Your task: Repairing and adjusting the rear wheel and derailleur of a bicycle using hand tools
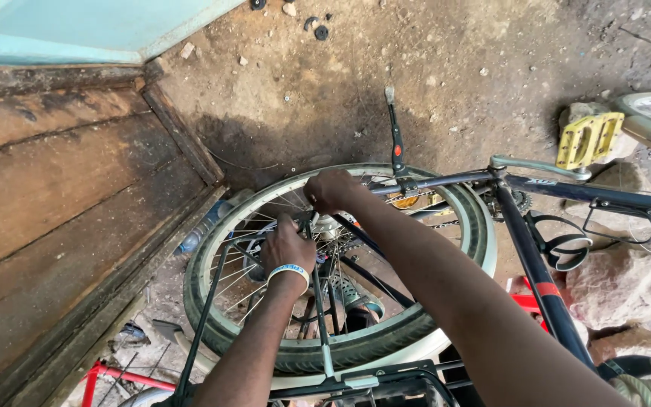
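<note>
1. Head view: an upturned bicycle lies on a dirt floor (325, 83), and its rear wheel (340, 264), a dark tyre on a pale rim, fills the middle of the frame
2. The left hand (286, 249), with a light wristband (289, 271), rests among the spokes near the hub; its fingers are curled in, but what they pinch is hidden
3. The right hand (331, 190) sits at the far side of the wheel by the frame stay (446, 181), fingers closed tight; I cannot tell on what
4. A kickstand (395, 136) sticks up just beyond the right hand
5. A yellow pedal (588, 139) on its crank lies to the right, near pale rocks (619, 286)
6. Wooden planks (62, 196) run along the left
</note>
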